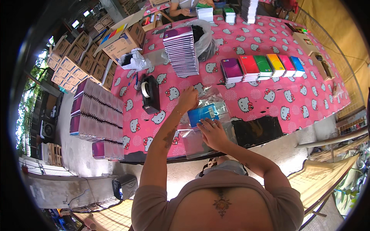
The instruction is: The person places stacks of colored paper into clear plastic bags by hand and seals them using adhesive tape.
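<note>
From where I stand, the tape dispenser (pixel 151 94) is the easiest marker: just one, black, with a single roll in it. Left of it rises a block of purple spiral notebooks (pixel 96 109), laid in columns, likely so that they stand square without toppling; they are too many and too overlapped for me to count. Beyond the dispenser, a little left, sits one open carton (pixel 125 42) with its flaps raised. Beyond it and to the right is one tall pile of purple-topped notebooks (pixel 181 52), too thin-edged to number.

Just right of the dispenser comes the left hand (pixel 189 99), its fingers bent in at the edge of the clear plastic (pixel 220 104); I cannot tell whether they pinch it. Farther right of the dispenser and nearer the person, one blue notebook (pixel 202 114) lies flat on the desk (pixel 316 107), with plastic around it. The right hand (pixel 214 134) lies over its near edge, fingers straight and spread rather than wrapped, apparently to keep it steady.

Well right of the dispenser, six short piles run in a row: purple (pixel 231 69), red (pixel 248 66), green (pixel 263 64), yellow (pixel 275 63), pink (pixel 286 63) and blue (pixel 297 65), one of each, seemingly parted by colour for easy reach.
</note>
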Tool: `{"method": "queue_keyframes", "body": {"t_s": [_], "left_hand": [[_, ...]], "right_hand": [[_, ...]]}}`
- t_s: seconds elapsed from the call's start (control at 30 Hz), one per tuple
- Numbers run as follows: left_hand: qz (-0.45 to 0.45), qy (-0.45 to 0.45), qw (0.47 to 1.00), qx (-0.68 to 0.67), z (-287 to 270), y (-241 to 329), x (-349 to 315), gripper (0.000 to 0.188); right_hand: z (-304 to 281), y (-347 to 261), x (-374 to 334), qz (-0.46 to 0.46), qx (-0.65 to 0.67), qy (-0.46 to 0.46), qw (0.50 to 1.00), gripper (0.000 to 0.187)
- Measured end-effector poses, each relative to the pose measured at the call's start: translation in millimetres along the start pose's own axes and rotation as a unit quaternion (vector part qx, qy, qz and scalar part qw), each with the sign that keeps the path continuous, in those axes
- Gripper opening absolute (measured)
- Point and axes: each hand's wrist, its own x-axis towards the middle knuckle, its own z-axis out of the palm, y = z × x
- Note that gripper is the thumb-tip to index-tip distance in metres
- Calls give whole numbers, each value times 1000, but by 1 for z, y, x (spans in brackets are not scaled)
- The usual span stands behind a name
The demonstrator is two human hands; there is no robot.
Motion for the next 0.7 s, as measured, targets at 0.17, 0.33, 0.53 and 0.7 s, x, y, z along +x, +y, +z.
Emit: {"method": "queue_keyframes", "body": {"t_s": [0.17,0.33,0.53,0.7], "left_hand": [[-66,11,997,-41,0,1,-2,6],[-70,-37,996,-29,-6,8,0,7],[-71,-9,997,-11,-13,14,-4,4],[-56,-23,998,1,-21,18,-2,5]], "right_hand": [[0,-2,0,-5,4,5,1000,53],[-1,2,-1,-6,5,-3,1000,53],[-3,5,-1,-22,19,-2,1000,55],[-1,9,-1,-30,30,-5,999,55]]}}
